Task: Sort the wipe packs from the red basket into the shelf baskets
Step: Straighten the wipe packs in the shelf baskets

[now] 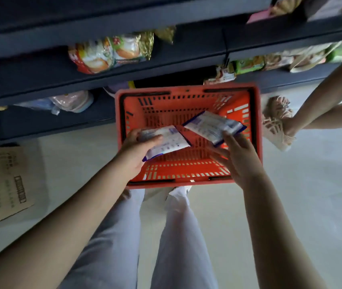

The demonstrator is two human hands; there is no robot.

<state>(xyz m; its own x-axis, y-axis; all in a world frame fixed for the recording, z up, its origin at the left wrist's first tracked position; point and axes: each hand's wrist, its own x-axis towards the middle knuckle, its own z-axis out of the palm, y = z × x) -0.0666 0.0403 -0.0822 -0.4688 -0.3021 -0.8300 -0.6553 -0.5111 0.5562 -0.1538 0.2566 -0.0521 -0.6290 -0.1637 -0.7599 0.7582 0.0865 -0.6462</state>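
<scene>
Rigid, slotted red basket on the smooth pale floor, near the dark shelves. Left hand grips a flat, glossy white-and-blue wipe pack above the basket's left half. Right hand pinches the near edge of a second pack above the right half.

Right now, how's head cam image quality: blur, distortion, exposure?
Head view: motion blur smears the snack bags and print on left wipe pack and right wipe pack; wide-angle bends the dim shelves; red basket, left hand, right hand read clearly.
</scene>
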